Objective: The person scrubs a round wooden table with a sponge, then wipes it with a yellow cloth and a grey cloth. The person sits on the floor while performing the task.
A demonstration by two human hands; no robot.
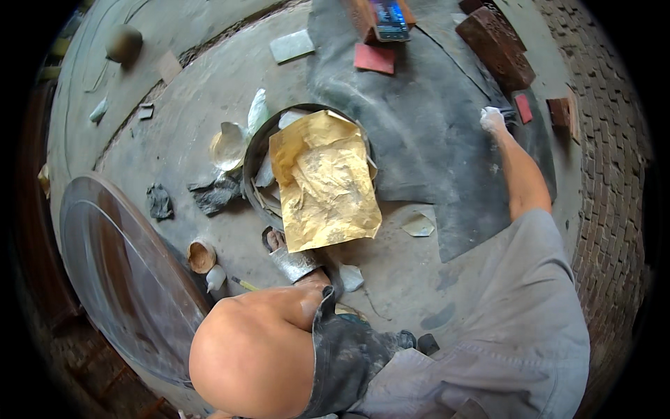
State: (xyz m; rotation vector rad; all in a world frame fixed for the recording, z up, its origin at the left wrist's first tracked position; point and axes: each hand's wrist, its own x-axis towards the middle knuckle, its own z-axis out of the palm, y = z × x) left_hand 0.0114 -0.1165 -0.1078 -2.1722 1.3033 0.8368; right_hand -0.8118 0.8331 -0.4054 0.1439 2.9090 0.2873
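At two o'clock, a white-dusted right hand (493,120) rests over a black sheet (440,119) beside a red pad (523,109); whether grasping, we cannot tell.

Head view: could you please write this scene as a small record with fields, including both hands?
Right hand: whitened, at a dark grey flat sheet; hold unclear
Left hand: not in view
Nearest the right hand: small red rectangular piece
Centre: crumpled yellow-brown paper over a dark round basin
Top: dark phone with lit screen, by a reddish-brown brick
Left: large round brown glossy panel
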